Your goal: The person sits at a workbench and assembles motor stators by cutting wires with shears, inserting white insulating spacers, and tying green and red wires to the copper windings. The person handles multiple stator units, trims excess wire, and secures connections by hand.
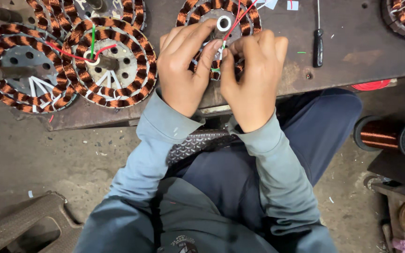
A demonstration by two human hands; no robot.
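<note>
Grey sleeves [277, 187] | left hand [183, 70] and right hand [254, 79] curled, fingertips pinching wires [233, 26] on copper-wound stator [216, 18]

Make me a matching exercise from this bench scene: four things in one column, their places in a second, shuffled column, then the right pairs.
Things:
1. screwdriver
2. copper wire spool
3. wound stator with green lead
4. wound stator under both hands

Places:
A. off the bench, lower right
B. on the bench, right of the hands
C. on the bench, left of the hands
D. beneath the left hand and right hand

Pairs: 1-B, 2-A, 3-C, 4-D
</note>
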